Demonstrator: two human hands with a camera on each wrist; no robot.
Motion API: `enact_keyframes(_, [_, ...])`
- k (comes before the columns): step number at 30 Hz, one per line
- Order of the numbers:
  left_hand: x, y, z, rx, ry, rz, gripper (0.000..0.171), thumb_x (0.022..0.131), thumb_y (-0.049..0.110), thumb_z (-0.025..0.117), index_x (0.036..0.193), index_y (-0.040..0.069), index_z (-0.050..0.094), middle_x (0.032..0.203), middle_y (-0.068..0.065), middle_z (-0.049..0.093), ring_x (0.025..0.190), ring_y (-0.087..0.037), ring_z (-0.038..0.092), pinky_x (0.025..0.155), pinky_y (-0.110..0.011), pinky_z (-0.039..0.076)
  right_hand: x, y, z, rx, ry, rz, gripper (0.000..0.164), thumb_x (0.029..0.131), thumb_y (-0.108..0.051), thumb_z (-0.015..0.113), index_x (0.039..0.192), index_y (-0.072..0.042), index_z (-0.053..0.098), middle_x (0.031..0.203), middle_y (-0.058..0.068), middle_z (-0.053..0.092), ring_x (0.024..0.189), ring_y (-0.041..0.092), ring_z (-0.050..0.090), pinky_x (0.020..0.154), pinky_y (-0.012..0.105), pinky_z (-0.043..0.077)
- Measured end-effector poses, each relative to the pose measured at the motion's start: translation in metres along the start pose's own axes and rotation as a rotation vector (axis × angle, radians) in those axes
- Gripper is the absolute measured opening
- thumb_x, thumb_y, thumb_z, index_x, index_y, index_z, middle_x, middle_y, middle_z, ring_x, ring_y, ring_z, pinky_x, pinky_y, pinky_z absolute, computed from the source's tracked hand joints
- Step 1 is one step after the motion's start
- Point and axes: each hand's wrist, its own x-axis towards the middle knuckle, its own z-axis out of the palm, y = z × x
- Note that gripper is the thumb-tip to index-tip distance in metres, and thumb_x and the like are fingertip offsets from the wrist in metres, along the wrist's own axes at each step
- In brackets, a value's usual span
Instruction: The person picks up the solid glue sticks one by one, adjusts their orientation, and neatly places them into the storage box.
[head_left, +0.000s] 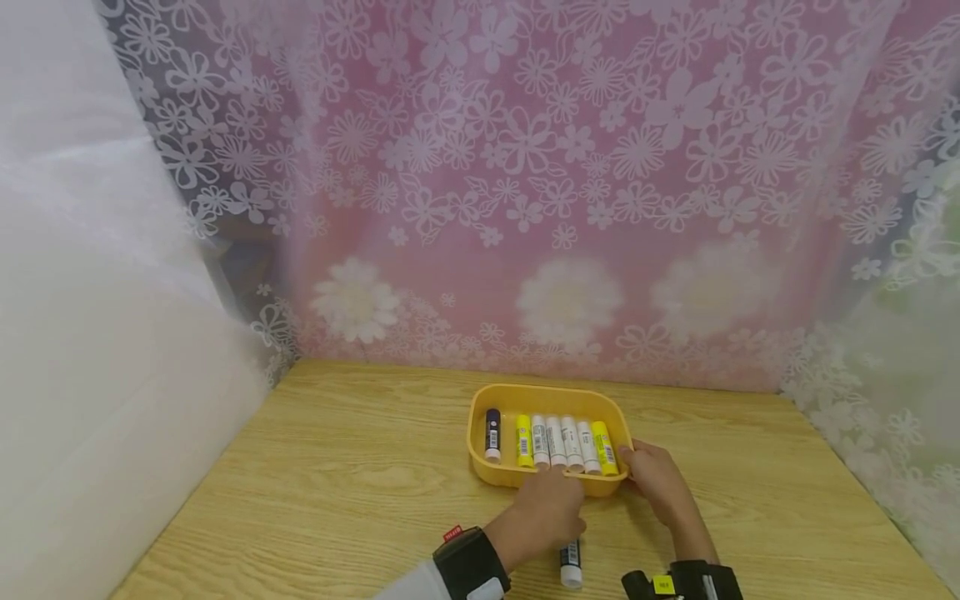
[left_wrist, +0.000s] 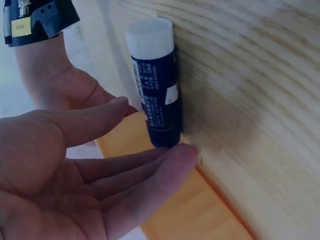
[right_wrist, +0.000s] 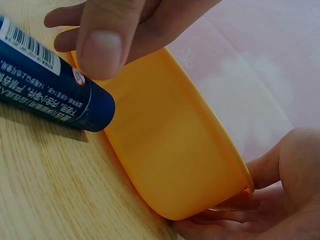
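Observation:
A dark blue glue stick (head_left: 571, 567) with a white cap lies on the table in front of an orange-yellow plastic tray (head_left: 551, 389). Over the stick's blue end reaches my left hand (head_left: 543, 508), close to the tray's front wall. In the left wrist view, its thumb and straight fingers stand apart around the lower end of the glue stick (left_wrist: 156, 90). My right hand (head_left: 658, 479) grips the right end of the tray. Its thumb is at the rim and its fingers lie underneath, as the right wrist view of the tray (right_wrist: 170, 145) shows.
Inside the tray lie a dark glue stick (head_left: 492, 435) at the left, two yellow sticks, one a yellow stick (head_left: 524, 442), and several white sticks (head_left: 555, 442) side by side. A flowered curtain (head_left: 525, 208) hangs behind the wooden table (head_left: 337, 467); white sheeting (head_left: 112, 333) stands left.

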Motion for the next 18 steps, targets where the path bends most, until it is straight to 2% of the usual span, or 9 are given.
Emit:
enact_keyframes(5, [-0.003, -0.002, 0.005, -0.047, -0.01, -0.004, 0.04, 0.092, 0.031, 0.074, 0.06, 0.014, 0.058, 0.051, 0.005, 0.037, 0.049, -0.009, 0.042, 0.048, -0.022, 0.031, 0.0, 0.001, 0.0, -0.007, -0.002, -0.001, 0.055, 0.107, -0.024, 0.035, 0.148, 0.012, 0.04, 0.138, 0.028, 0.055, 0.123, 0.036, 0.056, 0.106, 0.056, 0.047])
enact_keyframes(8, [-0.003, -0.002, 0.009, -0.082, -0.023, -0.029, 0.042, 0.092, 0.032, 0.074, 0.058, 0.015, 0.057, 0.049, 0.006, 0.036, 0.044, -0.008, 0.04, 0.046, -0.022, 0.03, 0.0, 0.002, 0.0, -0.007, -0.002, -0.003, 0.055, 0.107, -0.024, 0.035, 0.148, 0.012, 0.039, 0.139, 0.028, 0.054, 0.125, 0.037, 0.055, 0.106, 0.056, 0.047])
enact_keyframes(13, [-0.001, -0.003, 0.012, -0.114, -0.043, -0.048, 0.041, 0.091, 0.039, 0.075, 0.061, 0.015, 0.064, 0.05, 0.006, 0.043, 0.047, -0.008, 0.043, 0.048, -0.022, 0.031, 0.0, 0.003, 0.001, -0.006, 0.0, -0.007, 0.055, 0.107, -0.024, 0.034, 0.149, 0.012, 0.038, 0.14, 0.029, 0.054, 0.125, 0.037, 0.056, 0.107, 0.057, 0.046])
enact_keyframes(18, [0.0, -0.002, 0.014, -0.127, -0.048, -0.05, 0.043, 0.089, 0.043, 0.077, 0.059, 0.014, 0.062, 0.05, 0.006, 0.044, 0.048, -0.009, 0.044, 0.047, -0.022, 0.031, 0.0, 0.002, 0.0, -0.009, 0.005, -0.009, 0.054, 0.107, -0.023, 0.035, 0.147, 0.012, 0.041, 0.136, 0.027, 0.057, 0.121, 0.035, 0.058, 0.105, 0.056, 0.048])
